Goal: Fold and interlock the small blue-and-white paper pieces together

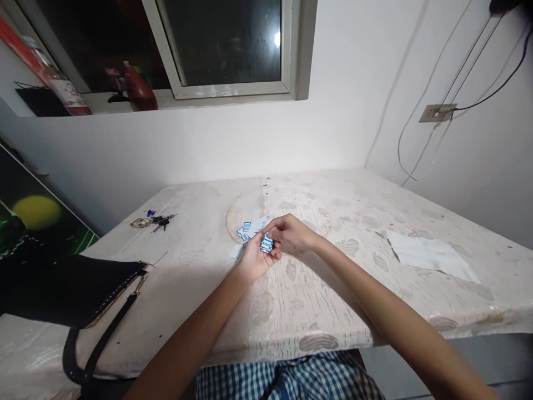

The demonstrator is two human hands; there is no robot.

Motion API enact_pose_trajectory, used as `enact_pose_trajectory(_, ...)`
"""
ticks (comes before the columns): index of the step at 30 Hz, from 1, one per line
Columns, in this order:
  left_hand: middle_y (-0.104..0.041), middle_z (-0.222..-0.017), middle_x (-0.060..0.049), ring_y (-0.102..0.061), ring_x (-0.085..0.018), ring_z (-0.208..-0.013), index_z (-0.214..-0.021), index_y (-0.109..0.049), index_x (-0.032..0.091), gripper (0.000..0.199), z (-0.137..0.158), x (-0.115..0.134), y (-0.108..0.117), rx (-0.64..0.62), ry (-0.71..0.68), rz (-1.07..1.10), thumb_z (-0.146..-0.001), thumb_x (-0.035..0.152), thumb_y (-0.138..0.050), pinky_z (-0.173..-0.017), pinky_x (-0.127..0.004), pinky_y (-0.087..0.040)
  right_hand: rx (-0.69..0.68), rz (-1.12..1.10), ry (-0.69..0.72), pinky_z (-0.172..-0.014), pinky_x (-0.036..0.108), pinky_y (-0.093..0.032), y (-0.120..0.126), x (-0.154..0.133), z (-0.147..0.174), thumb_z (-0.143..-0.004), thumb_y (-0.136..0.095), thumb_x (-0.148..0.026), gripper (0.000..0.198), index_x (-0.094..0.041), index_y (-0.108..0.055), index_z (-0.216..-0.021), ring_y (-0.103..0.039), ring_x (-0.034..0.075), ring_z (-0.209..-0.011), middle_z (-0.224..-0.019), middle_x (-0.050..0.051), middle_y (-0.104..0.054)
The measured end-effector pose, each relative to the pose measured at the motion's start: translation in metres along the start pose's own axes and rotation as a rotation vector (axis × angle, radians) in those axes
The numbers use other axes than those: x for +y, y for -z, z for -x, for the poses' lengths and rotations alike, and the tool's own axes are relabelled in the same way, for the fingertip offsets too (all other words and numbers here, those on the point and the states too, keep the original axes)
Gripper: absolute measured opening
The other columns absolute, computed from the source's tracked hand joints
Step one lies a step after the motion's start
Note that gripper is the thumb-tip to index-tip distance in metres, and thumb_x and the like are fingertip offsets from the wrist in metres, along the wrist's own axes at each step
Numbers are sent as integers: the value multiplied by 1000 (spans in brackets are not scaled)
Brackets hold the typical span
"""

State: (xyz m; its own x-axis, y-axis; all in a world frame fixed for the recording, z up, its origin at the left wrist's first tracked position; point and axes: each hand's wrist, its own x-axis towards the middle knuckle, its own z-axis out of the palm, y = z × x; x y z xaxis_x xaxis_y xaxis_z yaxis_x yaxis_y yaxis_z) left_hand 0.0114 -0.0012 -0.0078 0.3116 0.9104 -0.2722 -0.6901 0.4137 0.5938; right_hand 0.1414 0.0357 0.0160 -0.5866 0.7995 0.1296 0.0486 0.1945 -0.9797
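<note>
Over the middle of the table my left hand (255, 260) is closed round a small white paper cutout with blue lettering (267, 243). My right hand (291, 232) meets it from the right, fingers pinched at the cutout's upper edge. I cannot read the lettering. Just beyond my left hand lie more white paper pieces with blue print (247, 228), partly covered by my fingers. Another pale slip (236, 251) shows at the left of that hand.
A patterned plastic-covered tablecloth (345, 300) spreads over the table. Keys (163, 222) lie at the left, behind a black bag (70, 289) with a strap. A torn white paper sheet (431, 255) lies at the right. Bottles (139, 86) stand on the window ledge.
</note>
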Motion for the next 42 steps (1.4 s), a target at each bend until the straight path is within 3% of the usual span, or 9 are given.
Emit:
enact_pose_trajectory(10,-44,-55,1,-39,-8,-42,-73,-50,14,10,-3,-1,2,-46,3,57,-81,16,-44,-40,-19,-31,63,326,35,-50,19,-42,-6,4,0,-69,-48,-7,21,-13,-64,-81,-55,10,-54,-59,-1,-57)
enact_pose_trajectory(14,-40,-54,4,-33,-6,-38,-72,-47,15,10,-3,-3,3,-10,-1,25,-82,16,-44,-37,-18,-26,102,462,80,-49,18,-38,-12,9,1,-70,-48,-8,17,-14,-59,-81,-54,9,-54,-59,-2,-53)
enact_pose_trajectory(20,-30,-50,5,-23,-3,-34,-66,-45,14,24,0,-4,0,-31,36,16,-87,24,-38,-32,-15,-19,234,595,152,-55,20,-38,-9,9,-2,-69,-53,-13,28,-17,-55,-96,-49,9,-61,-79,0,-52)
enact_pose_trajectory(24,-30,-52,4,-26,-3,-36,-79,-50,12,25,8,25,0,-74,-137,147,-91,23,-30,-32,-13,-21,376,518,125,-60,21,-40,2,7,-21,-76,-48,-21,25,-15,-56,-99,-51,11,-67,-81,2,-57)
enact_pose_trajectory(28,-31,-55,4,-33,-3,-40,-82,-46,12,22,15,72,1,-17,-412,366,-90,16,-27,-35,-10,-26,136,740,75,-68,21,-40,-2,12,-59,-77,-48,-18,19,-13,-64,-86,-56,13,-75,-87,5,-64)
enact_pose_trajectory(30,-29,-54,5,-32,-4,-40,-82,-45,13,20,16,91,-1,29,-448,373,-90,15,-27,-36,-11,-27,31,934,0,-72,22,-41,-10,16,-80,-75,-54,-21,24,-15,-64,-95,-58,17,-85,-97,7,-65)
enact_pose_trajectory(32,-28,-54,5,-31,-5,-40,-81,-45,14,19,14,103,-2,61,-457,328,-89,17,-28,-35,-12,-27,3,982,-51,-72,26,-42,-20,18,-99,-65,-64,-22,31,-13,-65,-95,-58,23,-91,-98,11,-65)
enact_pose_trajectory(37,-28,-52,5,-30,-5,-39,-78,-45,15,21,-1,106,1,65,-482,317,-89,19,-27,-35,-13,-26,14,951,-90,-77,30,-42,-38,18,-125,-55,-70,-16,37,-16,-67,-92,-58,26,-93,-95,10,-66)
enact_pose_trajectory(42,-29,-52,4,-31,-5,-40,-77,-45,15,23,-9,92,13,63,-440,288,-89,20,-27,-36,-13,-26,126,783,-32,-72,25,-43,-28,19,-121,-67,-59,-9,25,-13,-66,-90,-59,16,-83,-88,7,-66)
